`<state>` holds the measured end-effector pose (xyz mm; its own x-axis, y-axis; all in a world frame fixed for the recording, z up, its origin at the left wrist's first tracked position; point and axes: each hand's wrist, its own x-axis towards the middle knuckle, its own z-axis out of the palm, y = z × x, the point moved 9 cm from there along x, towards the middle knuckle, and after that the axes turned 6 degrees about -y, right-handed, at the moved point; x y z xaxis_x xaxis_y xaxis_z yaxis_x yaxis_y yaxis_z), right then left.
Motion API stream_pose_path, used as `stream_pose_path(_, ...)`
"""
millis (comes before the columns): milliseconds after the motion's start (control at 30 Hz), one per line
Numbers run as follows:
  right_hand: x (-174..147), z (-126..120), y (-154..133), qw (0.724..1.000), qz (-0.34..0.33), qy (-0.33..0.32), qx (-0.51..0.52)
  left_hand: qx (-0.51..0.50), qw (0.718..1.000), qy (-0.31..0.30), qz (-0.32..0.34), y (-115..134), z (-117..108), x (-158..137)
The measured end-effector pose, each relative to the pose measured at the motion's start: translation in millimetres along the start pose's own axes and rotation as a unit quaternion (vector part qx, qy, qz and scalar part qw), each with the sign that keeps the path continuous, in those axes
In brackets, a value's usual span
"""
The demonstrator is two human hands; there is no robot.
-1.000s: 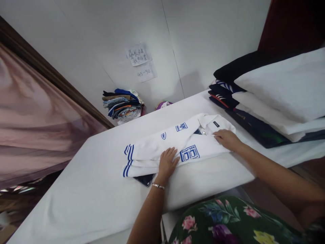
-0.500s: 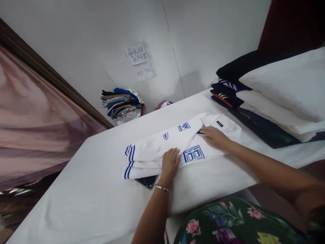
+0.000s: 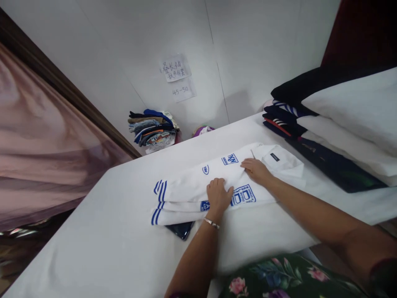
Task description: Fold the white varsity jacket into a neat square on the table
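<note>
A white long-sleeved top with a collar, blue prints and blue-striped cuffs lies folded lengthwise on the white table. My left hand rests palm down across its middle, fingers stretched out, covering part of the large print. Nearer the collar, my right hand lies on the front of the top, its fingers extended together over the cloth. Whether the right fingertips hold an edge is hard to see. A dark phone-like slab sticks out from beneath the cuffs.
On the right stands a stack of folded dark and white garments. Beyond the table's far edge is a pile of clothes, with a purple item beside it. Handwritten paper notes hang on the wall. A pink curtain hangs at left.
My left hand has slid along the top toward the collar, uncovering a blue print near the cuffs. My right hand has moved slightly away from the collar. The view has shifted a little.
</note>
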<state>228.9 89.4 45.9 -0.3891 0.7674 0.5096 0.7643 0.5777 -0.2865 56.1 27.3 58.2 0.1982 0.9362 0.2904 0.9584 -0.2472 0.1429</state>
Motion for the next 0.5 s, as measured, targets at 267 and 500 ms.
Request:
stream_pose_path(267, -1.3, 1.4, 4.1, 1.000, -0.019, 0.019, 0.011, 0.005, 0.999, -0.019, 0.047, 0.7, 2.8, -3.3)
stream_pose_path(500, -3.6, -7.7, 1.1, 1.000, -0.012, -0.020, 0.004, 0.011, 0.998, -0.018, 0.056, 1.8, -5.5, -5.4)
